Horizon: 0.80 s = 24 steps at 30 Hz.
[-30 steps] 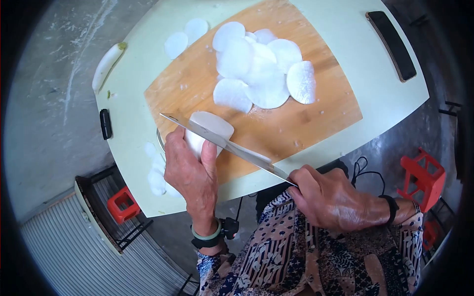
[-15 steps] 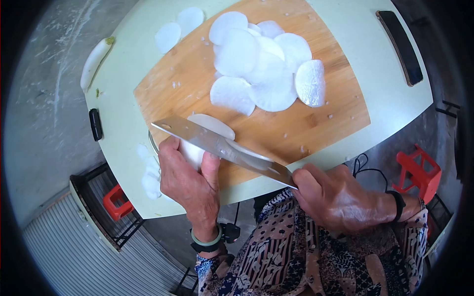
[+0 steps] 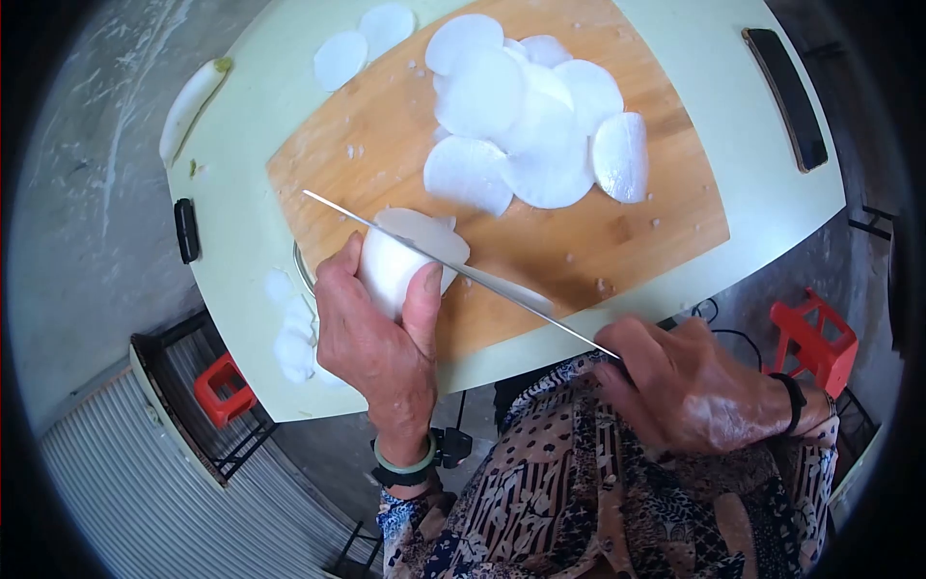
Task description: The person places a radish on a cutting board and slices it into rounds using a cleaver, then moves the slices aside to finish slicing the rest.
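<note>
My left hand (image 3: 381,328) is closed round a peeled white radish (image 3: 388,273) near the lower left of the wooden cutting board (image 3: 333,159). My right hand (image 3: 680,386) grips a kitchen knife (image 3: 502,287) by its handle, which the fingers mostly hide. Its blade stands nearly edge-on to me and lies across the radish's cut end. Beyond the blade a thin slice (image 3: 410,225) shows at that end. Another pale slice (image 3: 521,289) is partly visible behind the blade. A heap of round white radish slices (image 3: 535,125) covers the upper part of the board.
Two slices (image 3: 340,61) lie on the pale green table (image 3: 236,280) beyond the board, and more radish pieces (image 3: 292,352) lie at its left. A whole radish (image 3: 193,106) and a small black object (image 3: 186,232) sit along the left edge. Red stools (image 3: 815,338) stand below.
The knife blade has turned from showing its broad side to nearly edge-on. My right hand has shifted slightly right, and the view has moved a little.
</note>
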Available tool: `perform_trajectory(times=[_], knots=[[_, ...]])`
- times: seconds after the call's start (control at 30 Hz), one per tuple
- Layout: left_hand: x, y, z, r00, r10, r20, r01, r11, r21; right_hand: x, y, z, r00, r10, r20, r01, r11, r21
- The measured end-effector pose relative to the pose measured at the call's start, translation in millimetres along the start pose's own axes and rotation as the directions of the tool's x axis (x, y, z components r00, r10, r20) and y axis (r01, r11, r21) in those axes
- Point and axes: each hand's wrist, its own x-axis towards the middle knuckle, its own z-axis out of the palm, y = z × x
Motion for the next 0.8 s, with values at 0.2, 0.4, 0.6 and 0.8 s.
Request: perform_trajectory(times=[0.2, 0.4, 0.6, 0.8], knots=[[0, -2, 1, 0.999, 0.031, -0.012, -0.03, 0.997, 0.066, -6, 0, -1, 1.0, 0.001, 0.03, -0.003, 0.999, 0.052], [0, -4, 4, 0.995, 0.087, -0.041, -0.084, 0.994, 0.069, 4, 4, 5, 0.995, 0.055, 0.078, -0.062, 0.994, 0.09], [2, -2, 0, 0.999, 0.036, -0.004, -0.036, 0.999, 0.031, 17, 5, 6, 0.993, 0.074, 0.087, -0.082, 0.992, 0.094], [2, 0, -3, 1.0, 0.029, 0.002, -0.029, 0.999, 0.014, 48, 0, 18, 0.997, 0.057, 0.053, -0.052, 0.994, -0.093]])
